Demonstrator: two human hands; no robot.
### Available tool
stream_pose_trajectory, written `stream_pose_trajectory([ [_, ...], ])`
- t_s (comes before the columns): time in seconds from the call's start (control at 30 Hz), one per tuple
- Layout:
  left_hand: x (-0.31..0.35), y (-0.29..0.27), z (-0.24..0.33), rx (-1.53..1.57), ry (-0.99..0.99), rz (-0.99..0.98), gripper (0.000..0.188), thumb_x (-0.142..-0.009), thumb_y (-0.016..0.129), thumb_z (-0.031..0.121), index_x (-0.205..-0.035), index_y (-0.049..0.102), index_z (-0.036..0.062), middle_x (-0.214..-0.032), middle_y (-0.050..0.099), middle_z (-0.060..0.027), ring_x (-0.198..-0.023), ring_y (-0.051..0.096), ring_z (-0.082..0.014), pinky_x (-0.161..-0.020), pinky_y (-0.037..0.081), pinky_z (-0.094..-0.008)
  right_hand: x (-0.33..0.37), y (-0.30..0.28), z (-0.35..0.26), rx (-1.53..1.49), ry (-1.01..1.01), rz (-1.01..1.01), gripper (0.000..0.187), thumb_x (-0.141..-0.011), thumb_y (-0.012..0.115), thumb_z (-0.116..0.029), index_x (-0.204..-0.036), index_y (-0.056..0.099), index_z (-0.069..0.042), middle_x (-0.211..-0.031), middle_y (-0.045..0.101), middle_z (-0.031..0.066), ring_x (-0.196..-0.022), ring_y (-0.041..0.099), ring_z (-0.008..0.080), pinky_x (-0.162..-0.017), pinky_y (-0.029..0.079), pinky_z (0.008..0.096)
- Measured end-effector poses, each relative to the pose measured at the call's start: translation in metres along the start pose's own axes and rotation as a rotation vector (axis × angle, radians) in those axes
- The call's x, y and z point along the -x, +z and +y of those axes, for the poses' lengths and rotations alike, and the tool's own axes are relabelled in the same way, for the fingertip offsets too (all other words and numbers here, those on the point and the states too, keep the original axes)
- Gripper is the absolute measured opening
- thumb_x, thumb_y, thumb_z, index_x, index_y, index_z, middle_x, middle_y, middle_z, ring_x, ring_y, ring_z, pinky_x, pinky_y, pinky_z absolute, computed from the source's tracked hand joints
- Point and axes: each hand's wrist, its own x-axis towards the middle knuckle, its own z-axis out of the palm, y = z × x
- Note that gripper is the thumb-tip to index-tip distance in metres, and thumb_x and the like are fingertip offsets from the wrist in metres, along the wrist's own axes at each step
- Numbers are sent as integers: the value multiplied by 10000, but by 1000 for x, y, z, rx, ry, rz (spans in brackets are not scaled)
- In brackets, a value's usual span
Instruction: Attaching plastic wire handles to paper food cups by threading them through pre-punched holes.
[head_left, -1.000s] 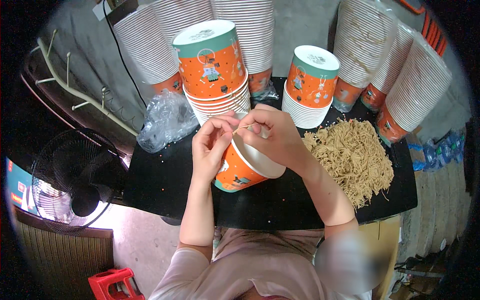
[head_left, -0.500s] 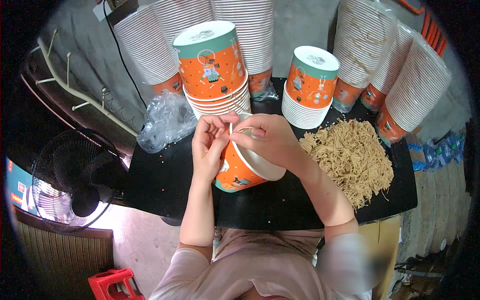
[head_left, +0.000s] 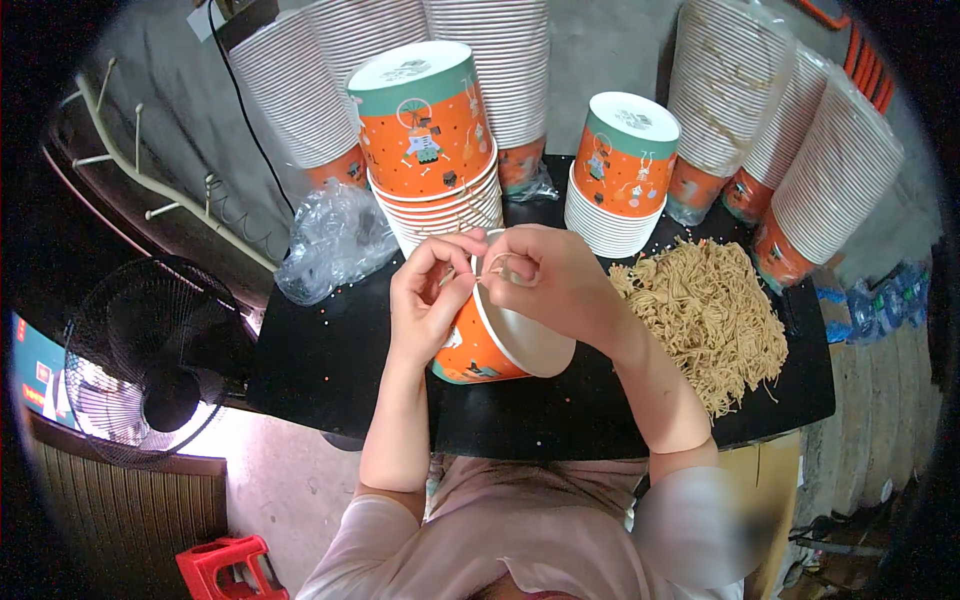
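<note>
Orange paper bucket (head_left: 485,345), tilted near the front of the black bench (head_left: 560,420), mouth toward the right, part of the rim hidden behind the hands; contact with the bench unclear. Left hand (head_left: 422,300) closed on the rim, right hand (head_left: 560,280) pinching one thin tan cord (head_left: 506,256), its path lost among overlapping fingertips. At right, one heap of cords (head_left: 705,320), too tangled to count. Behind, two upside-down nested stacks (head_left: 425,150) and six bagged stacks (head_left: 810,190), three per side, some cut off by the upper edge.
</note>
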Motion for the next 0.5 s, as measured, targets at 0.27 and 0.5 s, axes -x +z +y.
stream_pose_trajectory([
  [0.27, 0, 3, 2, -75, 4, 31, 78, -899, 621, -62, -957, 608, -11, -1167, 649, -128, -1275, 568, -268, -1104, 414, -413, -2, -6, -2, 31, -46, 29, 189, -828, 720, -232, -804, 672, -51, -715, 603, 102, -634, 616, 263, -599, 478, 369],
  [0.5, -1, 2, 2, -38, 2, 31, 64, -902, 632, -56, -940, 609, -11, -1165, 650, -133, -1273, 574, -268, -1107, 414, -417, -2, 2, -3, 91, 59, -48, 257, -859, 723, -281, -772, 686, -43, -662, 572, 114, -617, 592, 268, -581, 454, 370],
])
